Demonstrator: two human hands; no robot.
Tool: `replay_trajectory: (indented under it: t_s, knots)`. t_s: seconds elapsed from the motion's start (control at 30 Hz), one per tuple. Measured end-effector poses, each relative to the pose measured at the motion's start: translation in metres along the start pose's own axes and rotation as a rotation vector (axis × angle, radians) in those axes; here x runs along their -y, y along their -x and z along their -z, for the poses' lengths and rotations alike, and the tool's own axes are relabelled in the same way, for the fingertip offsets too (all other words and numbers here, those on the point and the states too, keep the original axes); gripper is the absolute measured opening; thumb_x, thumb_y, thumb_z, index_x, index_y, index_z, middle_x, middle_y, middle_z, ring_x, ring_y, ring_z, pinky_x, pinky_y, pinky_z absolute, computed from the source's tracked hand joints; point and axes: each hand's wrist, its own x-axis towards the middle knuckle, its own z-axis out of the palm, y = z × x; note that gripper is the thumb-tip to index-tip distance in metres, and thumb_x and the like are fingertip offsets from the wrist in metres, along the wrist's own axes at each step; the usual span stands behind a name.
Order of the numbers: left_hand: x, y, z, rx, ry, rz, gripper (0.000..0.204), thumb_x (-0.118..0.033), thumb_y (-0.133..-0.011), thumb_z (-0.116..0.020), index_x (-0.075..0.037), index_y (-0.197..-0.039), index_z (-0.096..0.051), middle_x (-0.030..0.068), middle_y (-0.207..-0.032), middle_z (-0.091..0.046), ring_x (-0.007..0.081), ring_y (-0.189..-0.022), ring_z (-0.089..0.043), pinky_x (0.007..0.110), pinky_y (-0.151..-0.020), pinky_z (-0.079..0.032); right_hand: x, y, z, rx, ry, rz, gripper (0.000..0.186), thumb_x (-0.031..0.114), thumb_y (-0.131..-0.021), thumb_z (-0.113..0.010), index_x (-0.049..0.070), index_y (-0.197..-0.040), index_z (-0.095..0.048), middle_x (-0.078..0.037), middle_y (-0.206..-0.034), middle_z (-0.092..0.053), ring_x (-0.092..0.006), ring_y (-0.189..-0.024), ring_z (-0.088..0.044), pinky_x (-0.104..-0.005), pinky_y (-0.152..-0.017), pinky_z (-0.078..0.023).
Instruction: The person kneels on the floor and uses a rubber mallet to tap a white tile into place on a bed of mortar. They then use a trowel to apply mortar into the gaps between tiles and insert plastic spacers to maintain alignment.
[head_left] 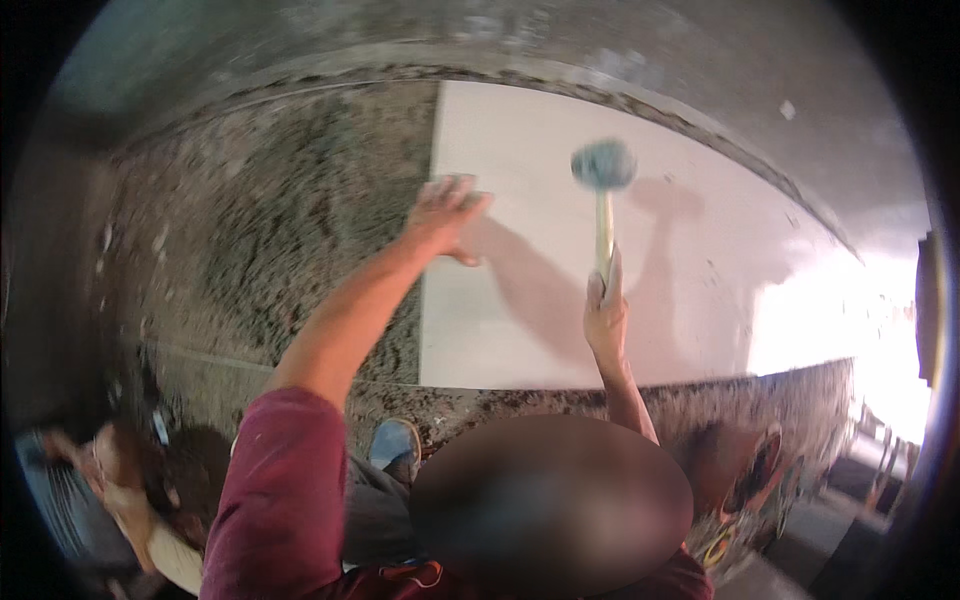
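A large pale floor tile (510, 330) lies beside rough mortar bedding. My right hand (606, 315) is closed round the light wooden handle of a rubber mallet (604, 165). Its dark blue-green head is blurred and hangs over the tile, casting a shadow to its right. My left hand (447, 217) has its fingers spread at the tile's left edge, over the far half of that edge. Whether its palm presses on the tile or hovers just above, I cannot tell. Nothing shows in that hand.
Loose grey-brown mortar (290, 220) spreads left of the tile. A grey wall (640, 50) curves along the far side. My shoe (396, 442) stands on the near side. Another person (110, 480) is at the lower left. A brownish bucket-like container (735, 465) sits at the lower right.
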Motion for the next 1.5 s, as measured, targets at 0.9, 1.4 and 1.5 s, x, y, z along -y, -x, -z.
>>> replay_trajectory:
  t_s: [0.9, 1.4, 1.5]
  knots:
    - [-0.056, -0.127, 0.051, 0.058, 0.122, 0.142, 0.121, -0.070, -0.056, -0.082, -0.049, -0.154, -0.016, 0.0060, -0.167, 0.000, 0.0573, -0.146, -0.002, 0.072, -0.114, -0.021, -0.036, -0.067, 0.039, -0.321, -0.077, 0.086, 0.058, 0.016, -0.105, -0.047, 0.008, -0.157, -0.023, -0.007, -0.074, -0.057, -0.0108, -0.061, -0.053, -0.0282, -0.054, -0.045]
    - [-0.054, -0.124, 0.039, -0.006, 0.130, 0.098, 0.124, -0.069, -0.054, -0.084, -0.047, -0.155, -0.016, 0.0072, -0.167, -0.001, 0.0616, -0.143, -0.004, 0.075, -0.110, -0.024, -0.049, -0.062, 0.034, -0.117, 0.093, 0.019, 0.060, 0.017, -0.104, -0.045, 0.017, -0.159, -0.020, -0.011, -0.079, -0.062, -0.0142, -0.064, -0.059, -0.0319, -0.057, -0.049]
    - [-0.053, -0.120, 0.037, -0.021, 0.139, 0.102, 0.124, -0.070, -0.053, -0.084, -0.047, -0.155, -0.017, 0.0072, -0.167, -0.002, 0.0617, -0.143, -0.006, 0.074, -0.110, -0.025, -0.050, -0.063, 0.047, -0.145, -0.191, -0.208, 0.060, 0.020, -0.105, -0.046, 0.017, -0.159, -0.021, -0.010, -0.081, -0.062, -0.0129, -0.065, -0.059, -0.0312, -0.057, -0.049]
